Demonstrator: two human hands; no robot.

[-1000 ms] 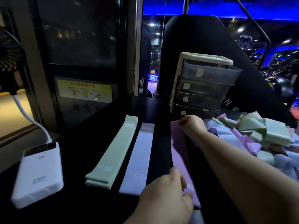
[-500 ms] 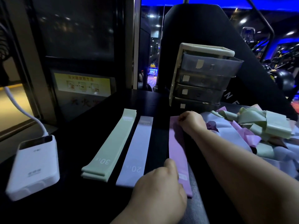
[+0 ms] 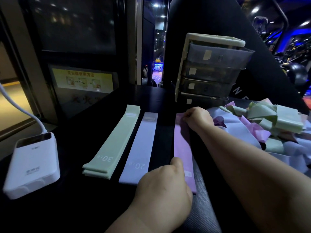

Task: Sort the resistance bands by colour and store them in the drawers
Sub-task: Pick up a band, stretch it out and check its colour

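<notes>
The flat mauve rubber resistance band [image 3: 182,145] lies on the dark tabletop [image 3: 165,132] with its long axis running straight away from the person, parallel to the pale lavender band [image 3: 141,148] and the stacked mint-green bands [image 3: 114,143] on its left. The right hand [image 3: 198,119] pinches its far end with curled fingers. The left hand [image 3: 165,187] covers its near end, thumb against the band's left edge. That hand's fingers are hidden under its back, so pinching or merely pressing cannot be told. The tangled heap of unsorted bands [image 3: 262,121] lies nearer the right hand. The grey plastic drawer unit [image 3: 212,71] stands just behind, its contents too dark to make out.
</notes>
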